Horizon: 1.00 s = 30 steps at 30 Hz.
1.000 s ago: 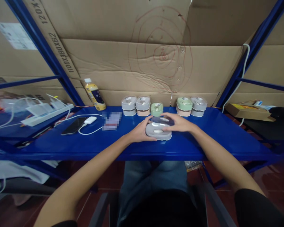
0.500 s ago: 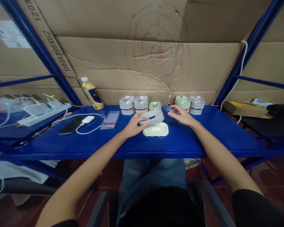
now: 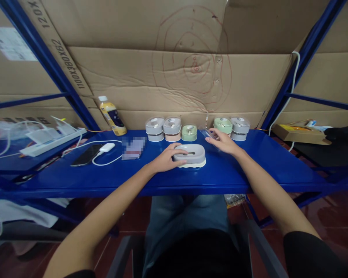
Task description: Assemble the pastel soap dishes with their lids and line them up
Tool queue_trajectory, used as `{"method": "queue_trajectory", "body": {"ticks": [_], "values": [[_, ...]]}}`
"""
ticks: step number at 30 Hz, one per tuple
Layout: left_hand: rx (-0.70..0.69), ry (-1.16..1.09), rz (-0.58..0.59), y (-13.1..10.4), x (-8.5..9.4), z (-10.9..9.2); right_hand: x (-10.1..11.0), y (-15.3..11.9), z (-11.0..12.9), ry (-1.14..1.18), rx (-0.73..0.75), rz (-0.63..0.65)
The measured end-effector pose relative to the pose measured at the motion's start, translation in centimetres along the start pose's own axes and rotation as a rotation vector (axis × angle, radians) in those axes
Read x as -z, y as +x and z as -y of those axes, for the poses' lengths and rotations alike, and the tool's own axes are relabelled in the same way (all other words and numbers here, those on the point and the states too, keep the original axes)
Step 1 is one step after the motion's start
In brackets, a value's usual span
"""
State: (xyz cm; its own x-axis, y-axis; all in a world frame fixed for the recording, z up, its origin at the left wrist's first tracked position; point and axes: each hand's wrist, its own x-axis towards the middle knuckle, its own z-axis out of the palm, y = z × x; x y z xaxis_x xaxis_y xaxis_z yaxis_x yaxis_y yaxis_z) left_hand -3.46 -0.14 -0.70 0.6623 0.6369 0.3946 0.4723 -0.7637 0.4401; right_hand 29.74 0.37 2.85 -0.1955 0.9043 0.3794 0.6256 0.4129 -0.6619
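Observation:
My left hand (image 3: 165, 159) grips the left end of a grey oval box body (image 3: 197, 153) with a slot in its top. This body sits on a cream base (image 3: 197, 165) with a wavy rim. To the right, my right hand (image 3: 222, 143) has its fingers curled round a clear plastic lid (image 3: 206, 133), held low over the blue table and partly hidden by the fingers. Behind them stand a small green box (image 3: 189, 133), grey-topped boxes (image 3: 156, 129) on the left and a green-topped box (image 3: 222, 126) on the right.
On the left of the blue table (image 3: 156, 179) are a yellow bottle (image 3: 112, 116), a black phone (image 3: 87, 155), a white adapter with a cable (image 3: 107, 147) and a blurred flat item (image 3: 133, 148). Cardboard (image 3: 127, 73) forms the back wall. An open carton (image 3: 301, 134) lies at far right.
My left hand has lowered the grey box body from a tilted position onto the cream base, where it now lies level. My right hand stays nearly in place with the clear lid.

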Motion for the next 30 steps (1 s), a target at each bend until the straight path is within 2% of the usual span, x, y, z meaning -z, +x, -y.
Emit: {"method": "queue_trajectory", "body": {"ticks": [3, 5, 10, 14, 19, 24, 30], "values": [[-0.048, -0.018, 0.036, -0.1, -0.3, -0.6, 0.0, -0.1, 0.0, -0.001, 0.017, -0.003], [-0.025, -0.025, 0.012, 0.0, -0.5, -0.9, -0.2, -0.3, 0.3, -0.009, 0.056, 0.002], [0.132, -0.093, -0.107, 0.4, -0.9, -1.2, -1.4, -0.9, 2.1, -0.010, 0.370, 0.112], [0.146, -0.206, -0.144, 0.8, -1.2, -1.2, -3.0, -1.0, 3.4, -0.070, 0.522, 0.212], [0.176, -0.176, -0.145, 1.2, -1.3, -1.5, -4.0, -0.4, 3.4, -0.135, 0.516, 0.268], [0.191, -0.206, -0.161, 1.2, -1.2, -2.2, -3.7, 0.2, 3.6, -0.144, 0.499, 0.311], [0.192, -0.194, -0.175, 1.1, -1.2, -2.1, -3.8, 0.4, 3.3, -0.134, 0.499, 0.332]]}}
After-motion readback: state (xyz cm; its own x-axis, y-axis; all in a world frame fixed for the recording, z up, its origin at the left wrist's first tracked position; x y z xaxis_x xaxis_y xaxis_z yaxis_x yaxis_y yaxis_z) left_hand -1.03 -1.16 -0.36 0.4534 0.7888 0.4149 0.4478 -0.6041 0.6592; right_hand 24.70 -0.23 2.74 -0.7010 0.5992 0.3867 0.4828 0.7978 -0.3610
